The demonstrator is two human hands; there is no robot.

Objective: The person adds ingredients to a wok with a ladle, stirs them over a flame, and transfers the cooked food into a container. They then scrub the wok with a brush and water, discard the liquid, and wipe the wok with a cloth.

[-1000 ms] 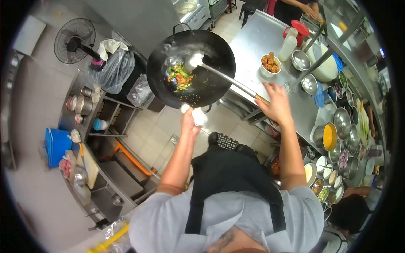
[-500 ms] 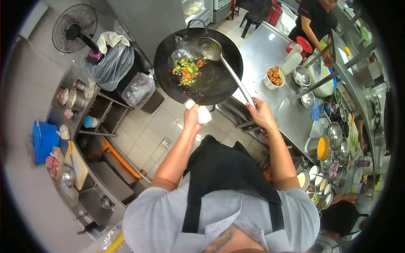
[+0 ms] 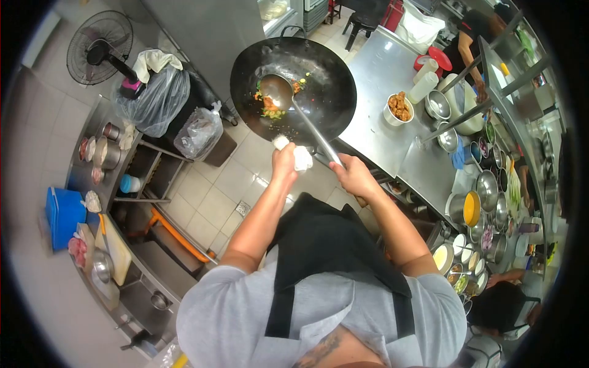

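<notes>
A large black wok (image 3: 328, 80) is in front of me, tilted so that its inside shows. At its near rim my left hand (image 3: 283, 162) is closed round a white cloth (image 3: 302, 158) on the wok's handle; the cloth hides the handle itself. My right hand (image 3: 354, 175) grips the end of a long metal ladle (image 3: 314, 127). The ladle's bowl lies inside the wok, over chopped food (image 3: 272, 112) in green, orange and brown pieces. Part of that food is hidden behind the bowl.
On the right, a steel counter (image 3: 368, 76) holds a white tub of fried pieces (image 3: 399, 109), squeeze bottles (image 3: 423, 88) and several metal bowls. A co-worker's arm (image 3: 469, 58) shows beyond. To the left are a bagged bin (image 3: 199, 132), a fan (image 3: 98, 49) and a blue box (image 3: 64, 218).
My right hand has come left and slightly down. The ladle's bowl has moved from the wok's upper middle down and left onto the food. My left hand keeps its hold.
</notes>
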